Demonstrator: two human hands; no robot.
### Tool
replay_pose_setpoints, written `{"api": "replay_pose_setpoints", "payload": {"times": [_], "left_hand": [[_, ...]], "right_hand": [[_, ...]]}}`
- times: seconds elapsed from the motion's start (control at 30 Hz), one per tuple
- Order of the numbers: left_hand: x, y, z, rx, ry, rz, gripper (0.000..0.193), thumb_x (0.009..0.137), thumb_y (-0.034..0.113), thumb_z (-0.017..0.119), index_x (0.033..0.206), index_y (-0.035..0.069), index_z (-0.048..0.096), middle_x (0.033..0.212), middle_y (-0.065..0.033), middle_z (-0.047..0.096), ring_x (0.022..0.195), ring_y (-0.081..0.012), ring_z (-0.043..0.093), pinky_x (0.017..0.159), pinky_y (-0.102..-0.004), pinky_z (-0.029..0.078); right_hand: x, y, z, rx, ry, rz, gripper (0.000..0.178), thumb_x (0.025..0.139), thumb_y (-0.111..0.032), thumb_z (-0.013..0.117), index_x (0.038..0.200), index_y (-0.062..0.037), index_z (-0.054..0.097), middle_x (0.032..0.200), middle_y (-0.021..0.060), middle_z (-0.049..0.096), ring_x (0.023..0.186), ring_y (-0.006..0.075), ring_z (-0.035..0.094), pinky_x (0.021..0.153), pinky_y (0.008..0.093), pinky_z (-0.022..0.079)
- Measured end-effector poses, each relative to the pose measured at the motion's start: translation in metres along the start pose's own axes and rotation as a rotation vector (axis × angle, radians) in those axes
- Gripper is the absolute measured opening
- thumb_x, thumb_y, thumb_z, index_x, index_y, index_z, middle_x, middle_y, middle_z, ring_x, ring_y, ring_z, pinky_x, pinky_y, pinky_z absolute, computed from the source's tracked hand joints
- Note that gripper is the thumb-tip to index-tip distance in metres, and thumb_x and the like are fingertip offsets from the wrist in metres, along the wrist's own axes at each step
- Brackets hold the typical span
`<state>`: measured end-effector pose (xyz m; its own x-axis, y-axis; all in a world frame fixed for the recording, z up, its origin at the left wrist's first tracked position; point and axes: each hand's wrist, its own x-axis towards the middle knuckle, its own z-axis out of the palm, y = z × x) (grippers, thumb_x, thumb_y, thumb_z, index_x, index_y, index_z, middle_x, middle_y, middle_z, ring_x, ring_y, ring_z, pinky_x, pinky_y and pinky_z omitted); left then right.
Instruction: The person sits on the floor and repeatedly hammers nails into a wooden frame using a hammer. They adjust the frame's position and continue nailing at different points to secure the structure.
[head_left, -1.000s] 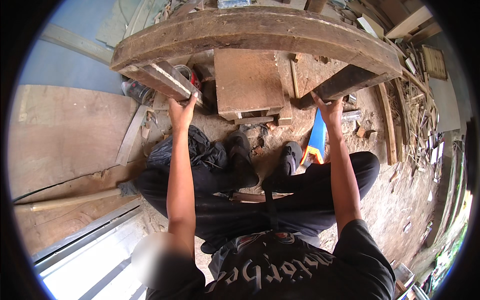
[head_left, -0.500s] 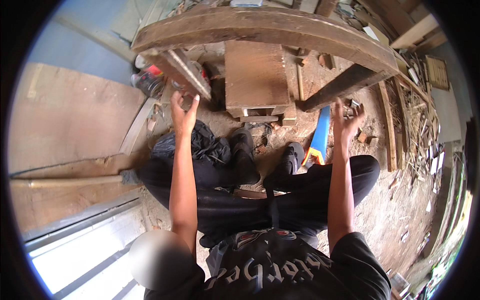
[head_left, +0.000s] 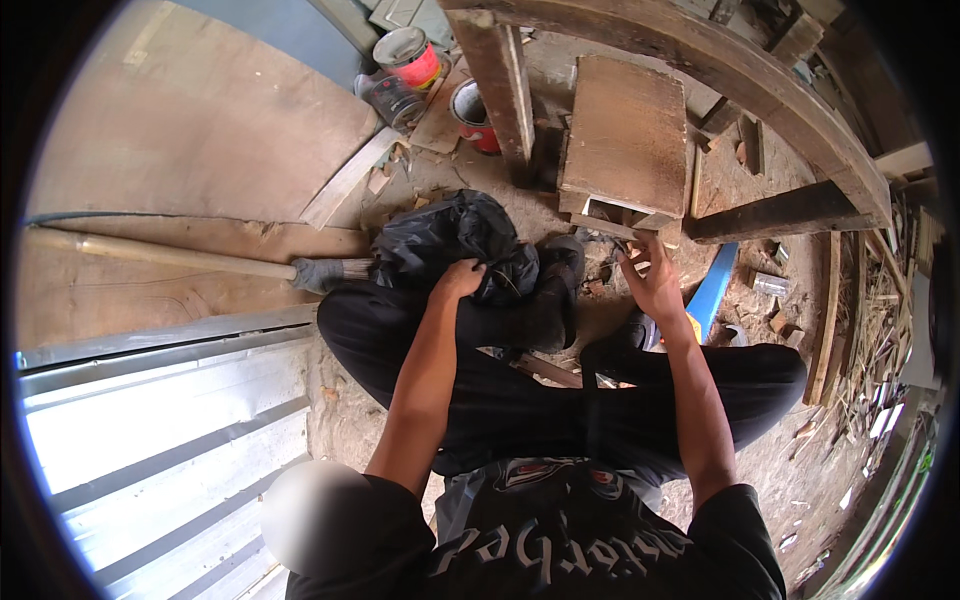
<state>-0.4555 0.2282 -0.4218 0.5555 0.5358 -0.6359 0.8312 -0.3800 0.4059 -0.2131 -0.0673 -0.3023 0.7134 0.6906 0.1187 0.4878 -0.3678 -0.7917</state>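
A crumpled black plastic bag (head_left: 440, 240) lies on the ground by my left foot. My left hand (head_left: 461, 279) is closed at its near edge, with fingers pinching the plastic. In front of the wooden box (head_left: 625, 130), my right hand (head_left: 655, 285) hovers with its fingers bent and apart, holding nothing. To the right of that hand, a saw with a blue blade (head_left: 712, 290) and an orange-yellow handle lies on the ground, partly hidden by my right forearm.
A wooden frame with a thick beam (head_left: 680, 55) and legs stands over the box. Paint cans, one red (head_left: 474, 118), sit at the back left. A broom (head_left: 170, 252) lies to the left, near corrugated metal sheet (head_left: 180, 400). Wood scraps (head_left: 865, 330) litter the right.
The view has swung left. My left hand has come down from beside the frame's left leg to the bag and closed on it. My right hand has moved inward, left of the saw.
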Motion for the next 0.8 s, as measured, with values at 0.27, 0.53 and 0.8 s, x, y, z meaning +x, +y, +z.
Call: {"api": "replay_pose_setpoints", "payload": {"times": [0.27, 0.53, 0.8], "left_hand": [[0.025, -0.02, -0.009, -0.151, 0.261, -0.2, 0.035, 0.095, 0.024, 0.064, 0.122, 0.003, 0.069, 0.126, -0.0208, 0.066, 0.118, -0.0382, 0.062, 0.099, -0.0445, 0.051], [0.051, -0.016, 0.006, -0.122, 0.403, -0.303, 0.031, 0.086, 0.015, 0.068, 0.115, 0.004, 0.07, 0.12, -0.0212, 0.069, 0.116, -0.0406, 0.063, 0.096, -0.0483, 0.053], [0.07, -0.026, 0.006, -0.104, 0.419, -0.299, 0.025, 0.088, 0.016, 0.071, 0.11, 0.004, 0.073, 0.113, -0.0211, 0.071, 0.106, -0.0383, 0.069, 0.088, -0.0458, 0.057]], "right_hand": [[0.018, -0.003, 0.021, -0.09, -0.107, -0.141, 0.047, 0.091, -0.017, 0.074, 0.129, -0.0008, 0.053, 0.113, 0.0197, 0.068, 0.087, 0.0292, 0.072, 0.073, 0.0375, 0.057], [-0.019, 0.0, 0.016, -0.046, -0.067, -0.023, 0.044, 0.092, -0.016, 0.073, 0.13, -0.0006, 0.054, 0.111, 0.0175, 0.068, 0.085, 0.0251, 0.071, 0.071, 0.036, 0.057], [-0.03, -0.006, 0.013, 0.032, -0.031, 0.12, 0.046, 0.091, -0.021, 0.073, 0.127, -0.0004, 0.054, 0.109, 0.0204, 0.069, 0.083, 0.0353, 0.073, 0.07, 0.0407, 0.057]]}}
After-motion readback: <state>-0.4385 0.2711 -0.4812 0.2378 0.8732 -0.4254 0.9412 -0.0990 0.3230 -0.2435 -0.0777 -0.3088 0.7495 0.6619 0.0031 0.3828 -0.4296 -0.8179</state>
